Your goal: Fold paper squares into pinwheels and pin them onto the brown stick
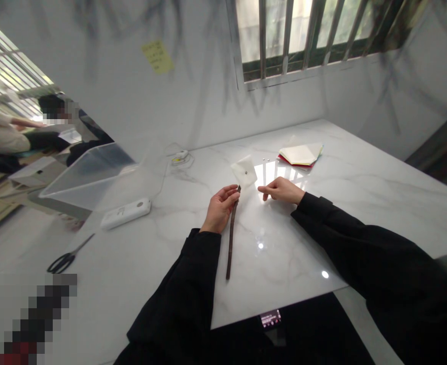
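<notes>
My left hand (pixel 220 207) is curled round the top of a thin dark brown stick (pixel 230 238) that slants down toward the table's front edge. A small white square of paper (pixel 244 170) with a dark pin at its middle sits at the stick's upper end. My right hand (pixel 280 190) rests on the marble table (pixel 360 203) just right of the paper, forefinger pointing left and the other fingers curled in, holding nothing I can see. Both arms are in black sleeves.
A stack of coloured paper sheets (pixel 300 154) lies at the back, with two tiny pins (pixel 266 159) beside it. A white power strip (pixel 126 213), black scissors (pixel 66 259), a clear plastic box (pixel 90 175) and a coiled cable (pixel 180 157) lie to the left. Other people sit far left.
</notes>
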The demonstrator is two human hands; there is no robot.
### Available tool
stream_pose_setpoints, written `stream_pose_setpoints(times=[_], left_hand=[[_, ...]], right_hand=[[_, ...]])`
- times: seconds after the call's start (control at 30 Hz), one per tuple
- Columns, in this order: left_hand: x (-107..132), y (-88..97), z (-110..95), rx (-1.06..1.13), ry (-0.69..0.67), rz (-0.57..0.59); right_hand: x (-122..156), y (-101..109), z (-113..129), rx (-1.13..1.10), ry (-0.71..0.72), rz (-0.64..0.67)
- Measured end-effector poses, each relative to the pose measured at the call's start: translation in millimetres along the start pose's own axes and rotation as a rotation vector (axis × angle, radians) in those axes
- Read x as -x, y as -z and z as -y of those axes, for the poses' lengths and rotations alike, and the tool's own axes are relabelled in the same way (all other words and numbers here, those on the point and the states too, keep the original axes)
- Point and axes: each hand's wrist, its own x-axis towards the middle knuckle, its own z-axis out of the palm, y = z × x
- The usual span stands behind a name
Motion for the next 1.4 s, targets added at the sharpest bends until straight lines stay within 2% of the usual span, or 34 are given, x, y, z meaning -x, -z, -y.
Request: stream_pose_setpoints(times=[0.07,0.2,0.33,0.47,0.53,0.8,1.03,1.1,1.23,1.4], left_hand=[[0,0.3,1,0.004,-0.001,-0.004],[-1,0.0,2,0.026,0.002,-0.011],[0,-0.7,1,0.021,0.002,-0.015],[0,-0.5,0,-0.009,-0.002,-0.001],[0,-0.1,0,-0.011,-0.003,0.001],[0,-1.1,0,0.002,0.007,0.003],[3,-1.7,-3,-0.057,0.044,0.057],[3,-1.3,-3,-0.073,0.049,0.067],[2,-0.3,-1,-0.065,0.042,0.054],[-1,1.4,1,-0.044,0.035,0.052]], right_hand=[[0,0,0,0.034,-0.016,0.021],[-3,0,-3,0.02,-0.014,-0.069],[-3,-2,-3,-0.097,-0.04,-0.159],[-1,-4,0,-0.082,0.025,0.04],[0,-4,0,-0.035,0.038,0.071],[-3,-4,-5,-0.023,-0.031,-0.164],[3,1,-2,0.075,0.082,-0.312],[2,5,-3,0.112,0.065,-0.283],[-2,11,-5,0.213,-0.009,-0.136],[-3,10,-8,0.228,0.005,-0.205]])
